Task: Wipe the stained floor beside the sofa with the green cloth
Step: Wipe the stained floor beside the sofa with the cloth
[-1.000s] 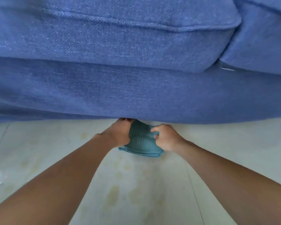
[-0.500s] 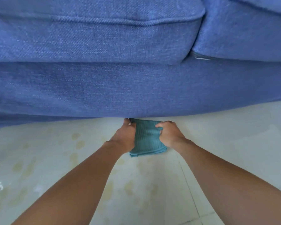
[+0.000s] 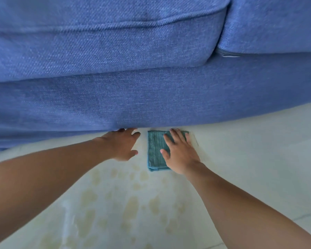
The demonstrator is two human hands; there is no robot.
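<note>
The green cloth, folded into a rectangle, lies flat on the pale tiled floor right at the foot of the blue sofa. My right hand rests palm down on its right half, fingers spread. My left hand is just left of the cloth, off it, fingers apart and fingertips at the sofa's lower edge. Yellowish stains blotch the tiles between my forearms, nearer to me than the cloth.
The sofa base fills the upper half of the view, with two seat cushions above it. A tile joint crosses the floor at the lower right. Stains continue to the bottom left.
Both hands held the bunched cloth a moment ago. Now it lies flat on the floor, my left hand has let go and moved left, and my right hand presses on it.
</note>
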